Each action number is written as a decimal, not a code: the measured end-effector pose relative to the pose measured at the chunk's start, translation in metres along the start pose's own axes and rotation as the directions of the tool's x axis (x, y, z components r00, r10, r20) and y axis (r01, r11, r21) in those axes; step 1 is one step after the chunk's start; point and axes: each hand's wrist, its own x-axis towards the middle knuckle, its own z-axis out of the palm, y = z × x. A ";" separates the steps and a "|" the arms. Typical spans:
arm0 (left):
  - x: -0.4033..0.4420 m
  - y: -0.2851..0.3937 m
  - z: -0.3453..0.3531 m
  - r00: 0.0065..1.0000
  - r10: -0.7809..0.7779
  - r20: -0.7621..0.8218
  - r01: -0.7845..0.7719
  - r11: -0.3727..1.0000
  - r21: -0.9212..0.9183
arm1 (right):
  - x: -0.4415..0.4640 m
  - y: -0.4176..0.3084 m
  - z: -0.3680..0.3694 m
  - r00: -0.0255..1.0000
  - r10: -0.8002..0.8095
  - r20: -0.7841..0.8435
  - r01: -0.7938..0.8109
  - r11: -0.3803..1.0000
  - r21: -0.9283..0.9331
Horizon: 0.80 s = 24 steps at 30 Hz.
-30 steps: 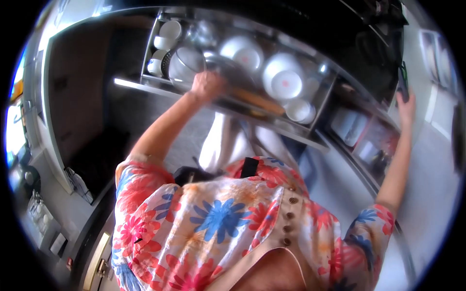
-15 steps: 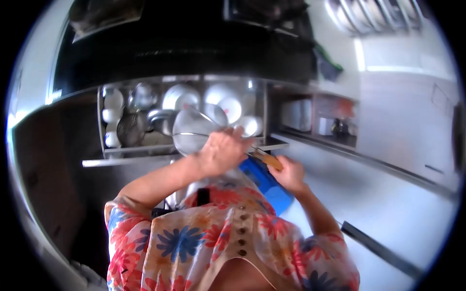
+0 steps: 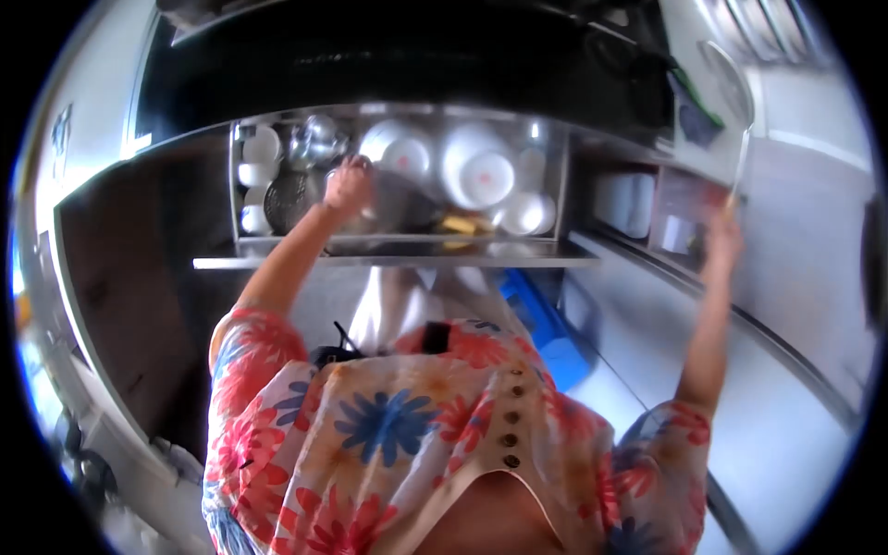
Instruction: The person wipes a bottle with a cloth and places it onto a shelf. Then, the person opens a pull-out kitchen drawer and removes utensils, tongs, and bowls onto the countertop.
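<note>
My left hand (image 3: pixel 350 187) is over the open dish drawer (image 3: pixel 398 250), its fingers closed at a blurred metal item among the dishes. Out to the right, my right hand (image 3: pixel 723 242) grips the handle of a round mesh strainer (image 3: pixel 731 83), which is held up above the counter side. Inside the drawer stand white plates (image 3: pixel 487 178), another white dish (image 3: pixel 396 153), a small bowl (image 3: pixel 527 214), cups (image 3: pixel 256 173), glassware (image 3: pixel 317 139) and a dark perforated ladle or strainer (image 3: pixel 289 201). A yellow-brown object (image 3: pixel 465 225) lies near the drawer front.
A black countertop (image 3: pixel 398 65) runs behind the drawer. To the right are an open compartment (image 3: pixel 624 203) and a green-and-dark cloth (image 3: pixel 696 111). A blue object (image 3: pixel 546 333) is low beside my legs. A rack with plates (image 3: pixel 758 28) stands at the top right.
The strainer has moved from over the drawer to the far right in my right hand. My left hand has let go of it and moved to the drawer's dishes.
</note>
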 end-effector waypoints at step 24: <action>-0.067 0.012 0.031 0.999 0.018 -0.032 -0.011 0.977 0.214 | -0.018 -0.092 0.069 0.785 -0.446 0.429 0.483 0.875 0.026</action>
